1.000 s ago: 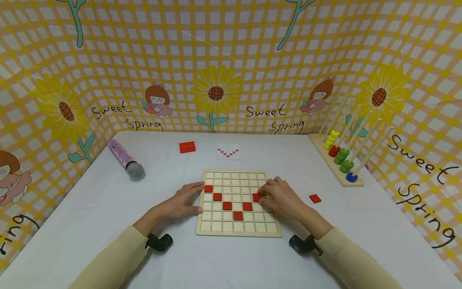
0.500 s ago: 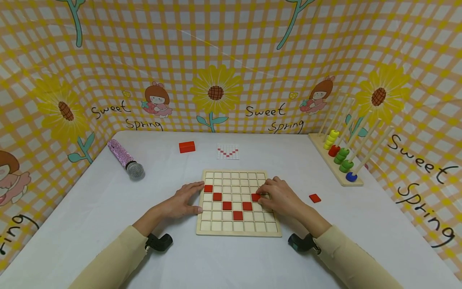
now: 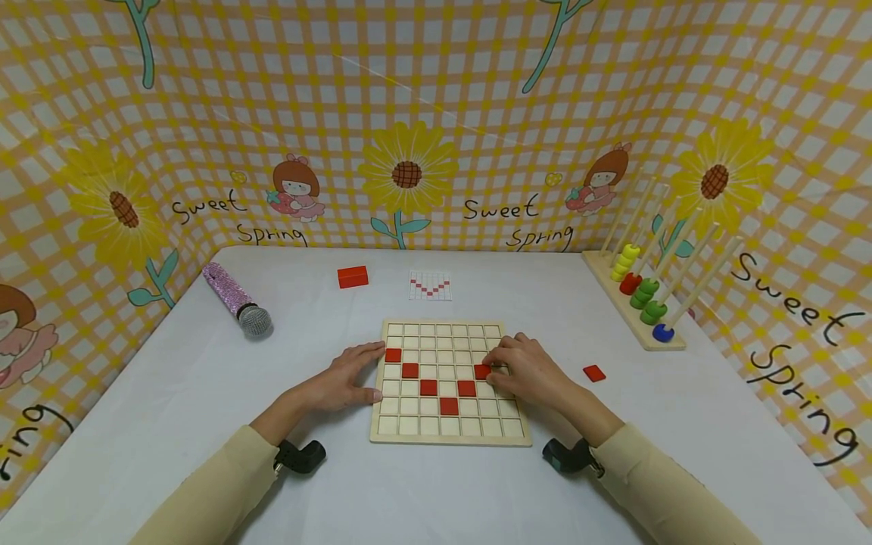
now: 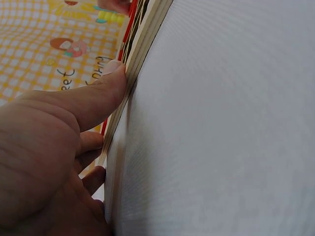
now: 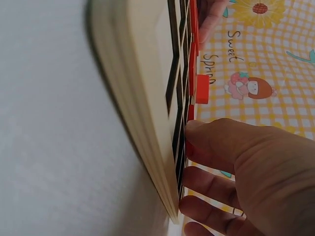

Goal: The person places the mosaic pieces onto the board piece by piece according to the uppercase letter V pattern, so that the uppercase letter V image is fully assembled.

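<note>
A wooden grid board [image 3: 409, 428] lies on the white table, with several red square tiles in a V pattern in its cells. My left hand [image 3: 344, 376] rests against the board's left edge, its thumb [image 4: 103, 91] and fingers spread along the rim. With thumb and fingertips, my right hand [image 3: 530, 371] holds the red tile [image 3: 481, 372] at the upper right arm of the V. In the right wrist view the thumb [image 5: 216, 140] touches that tile's edge, and part of the tile is hidden. One loose red tile [image 3: 594, 373] lies on the table right of the board.
Behind the board lie a card [image 3: 430, 286] with a printed red V pattern and a red block [image 3: 353, 277]. A glittery microphone [image 3: 237, 299] is at the left. A wooden peg stand [image 3: 630, 306] with coloured beads stands at the right. Patterned cloth [image 3: 436, 98] walls surround the table.
My right hand has shifted very slightly left with the red tile, which sits a little further left in its cell. The left hand has stayed still.
</note>
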Demonstrator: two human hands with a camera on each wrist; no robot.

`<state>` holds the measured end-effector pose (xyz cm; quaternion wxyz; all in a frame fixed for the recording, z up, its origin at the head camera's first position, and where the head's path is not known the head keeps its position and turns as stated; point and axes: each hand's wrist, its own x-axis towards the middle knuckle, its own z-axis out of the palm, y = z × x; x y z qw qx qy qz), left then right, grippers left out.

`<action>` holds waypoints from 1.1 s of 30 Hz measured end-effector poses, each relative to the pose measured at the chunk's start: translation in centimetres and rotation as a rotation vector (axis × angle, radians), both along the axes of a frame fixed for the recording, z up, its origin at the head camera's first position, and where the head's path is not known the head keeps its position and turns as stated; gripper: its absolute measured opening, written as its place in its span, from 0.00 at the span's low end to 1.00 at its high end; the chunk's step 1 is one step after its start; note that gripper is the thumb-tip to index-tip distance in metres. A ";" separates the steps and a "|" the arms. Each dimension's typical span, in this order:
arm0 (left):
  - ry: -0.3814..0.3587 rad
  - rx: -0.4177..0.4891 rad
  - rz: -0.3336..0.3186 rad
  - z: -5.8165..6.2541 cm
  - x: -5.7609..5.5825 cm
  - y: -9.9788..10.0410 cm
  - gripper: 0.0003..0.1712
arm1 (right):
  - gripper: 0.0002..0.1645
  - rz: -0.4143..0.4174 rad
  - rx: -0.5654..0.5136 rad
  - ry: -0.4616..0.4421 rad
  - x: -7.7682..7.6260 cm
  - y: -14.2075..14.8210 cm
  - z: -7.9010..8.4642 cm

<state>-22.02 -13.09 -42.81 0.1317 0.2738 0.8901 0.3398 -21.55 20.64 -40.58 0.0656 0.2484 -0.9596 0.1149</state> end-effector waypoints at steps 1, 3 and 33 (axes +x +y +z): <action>0.000 0.001 0.000 0.0 0.0 0.0 0.46 | 0.11 -0.002 0.000 -0.001 0.0 0.0 0.0; -0.002 0.005 0.000 0.0 0.0 0.0 0.46 | 0.11 -0.001 -0.003 -0.003 0.0 0.0 -0.1; 0.004 -0.005 0.001 -0.2 -0.1 0.0 0.46 | 0.18 -0.053 -0.112 0.024 2.0 5.4 1.9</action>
